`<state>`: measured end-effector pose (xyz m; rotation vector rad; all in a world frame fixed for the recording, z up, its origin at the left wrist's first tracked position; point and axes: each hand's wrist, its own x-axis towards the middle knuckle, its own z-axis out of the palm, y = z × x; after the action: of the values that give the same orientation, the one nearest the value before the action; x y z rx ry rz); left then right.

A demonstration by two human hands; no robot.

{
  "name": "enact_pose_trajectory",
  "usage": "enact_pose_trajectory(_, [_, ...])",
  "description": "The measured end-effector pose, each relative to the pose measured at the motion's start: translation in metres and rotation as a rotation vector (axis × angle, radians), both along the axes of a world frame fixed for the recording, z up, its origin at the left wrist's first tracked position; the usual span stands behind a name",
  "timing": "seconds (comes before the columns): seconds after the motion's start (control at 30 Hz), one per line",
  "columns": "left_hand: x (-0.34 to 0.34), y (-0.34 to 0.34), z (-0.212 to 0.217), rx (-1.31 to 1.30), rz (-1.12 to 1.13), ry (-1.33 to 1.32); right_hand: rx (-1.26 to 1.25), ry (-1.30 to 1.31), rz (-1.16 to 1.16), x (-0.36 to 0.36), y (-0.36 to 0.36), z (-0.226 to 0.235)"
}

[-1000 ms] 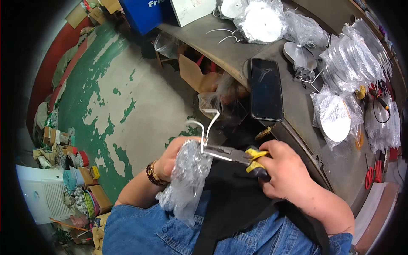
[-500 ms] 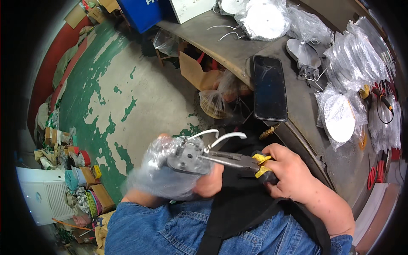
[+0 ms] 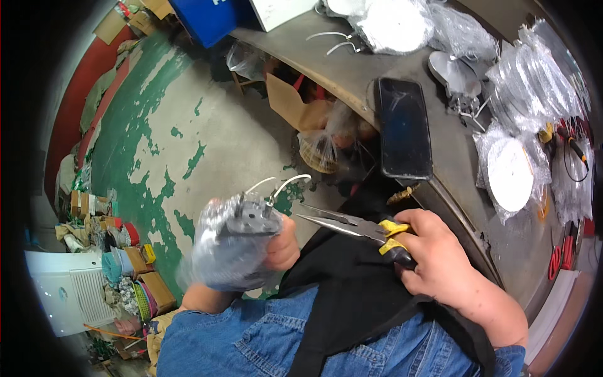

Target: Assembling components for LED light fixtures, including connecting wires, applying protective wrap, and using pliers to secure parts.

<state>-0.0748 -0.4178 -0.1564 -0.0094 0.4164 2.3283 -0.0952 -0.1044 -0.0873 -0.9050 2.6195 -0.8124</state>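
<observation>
My left hand (image 3: 284,247) grips a lamp-like fitting wrapped in clear plastic (image 3: 226,257). Its bare grey metal bracket (image 3: 252,218) faces up, and two white wires (image 3: 290,186) curve out of it. Most of the left fingers are hidden behind the wrap. In my right hand (image 3: 430,248) are long-nose pliers (image 3: 352,227) with yellow and black handles. The jaws are parted, point left toward the bracket and stand a little apart from it, with nothing visible between them.
The grey workbench (image 3: 452,207) runs along the right, with a black phone (image 3: 405,129) near its edge. Several plastic-wrapped round white fittings (image 3: 510,176) and an unwrapped metal one (image 3: 453,75) lie behind. Red-handled tools (image 3: 560,254) are at far right. Below the bench sits an open cardboard box (image 3: 292,103).
The wrapped fitting in my left hand has moved left, away from the pliers. The plier jaws have come off the bracket's wire area and opened.
</observation>
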Motion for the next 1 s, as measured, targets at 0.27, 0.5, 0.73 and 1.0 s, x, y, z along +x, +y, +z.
enact_pose_trajectory(0.27, [-0.001,0.034,0.019,-0.466,0.028,0.028,-0.016,-0.101,0.044,0.001,0.001,0.0])
enact_pose_trajectory(0.5, [0.002,0.043,0.029,-0.544,0.048,-0.009,-0.123,-0.121,0.077,-0.001,0.002,-0.007])
enact_pose_trajectory(0.73, [-0.029,0.021,-0.006,-1.341,0.478,0.882,0.022,0.021,-0.003,-0.001,-0.002,-0.016])
enact_pose_trajectory(1.0, [0.01,0.035,0.003,-0.544,0.31,0.077,-0.076,0.046,0.112,-0.001,-0.001,-0.023])
